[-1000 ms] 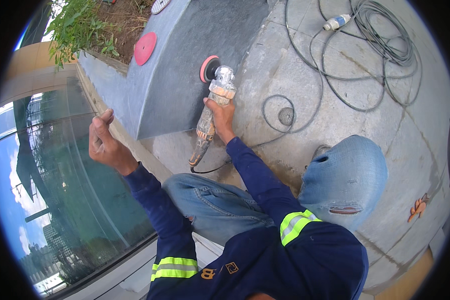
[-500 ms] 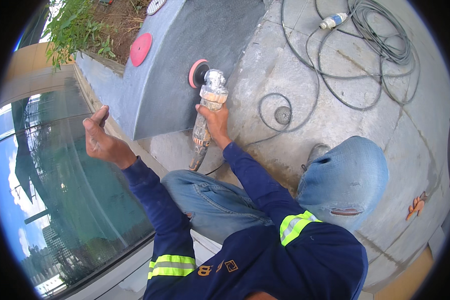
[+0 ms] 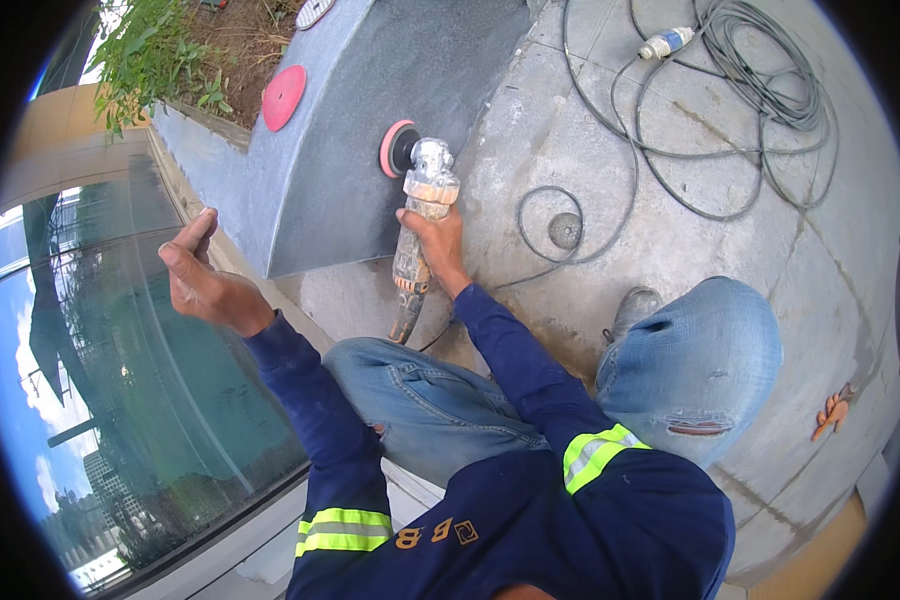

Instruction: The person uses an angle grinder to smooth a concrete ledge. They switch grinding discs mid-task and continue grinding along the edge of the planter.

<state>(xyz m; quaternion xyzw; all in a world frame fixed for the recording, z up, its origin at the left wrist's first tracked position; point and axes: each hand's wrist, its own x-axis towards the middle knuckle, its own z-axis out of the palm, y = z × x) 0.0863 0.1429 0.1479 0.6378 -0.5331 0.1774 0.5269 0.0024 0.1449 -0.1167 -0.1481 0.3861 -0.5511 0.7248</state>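
My right hand (image 3: pixel 440 240) grips the body of a dusty angle grinder (image 3: pixel 417 220). Its pink polishing pad (image 3: pixel 394 148) presses against the slanted face of a dark grey stone slab (image 3: pixel 360 120). My left hand (image 3: pixel 202 275) hangs in the air to the left of the slab's lower edge, fingers loosely curled, thumb up, holding nothing. I crouch with both knees in blue jeans below the slab.
A second red disc (image 3: pixel 283 96) lies on the slab's upper left. A long grey cable (image 3: pixel 730 90) with a blue-white plug (image 3: pixel 667 42) coils over the concrete floor. A glass panel (image 3: pixel 100 400) drops away at the left. Plants (image 3: pixel 160 50) grow behind the slab. An orange glove (image 3: pixel 832 410) lies at right.
The grinder and my right hand slid left and up across the slab, then settled slightly lower. My left hand moved a little left, away from the slab's edge.
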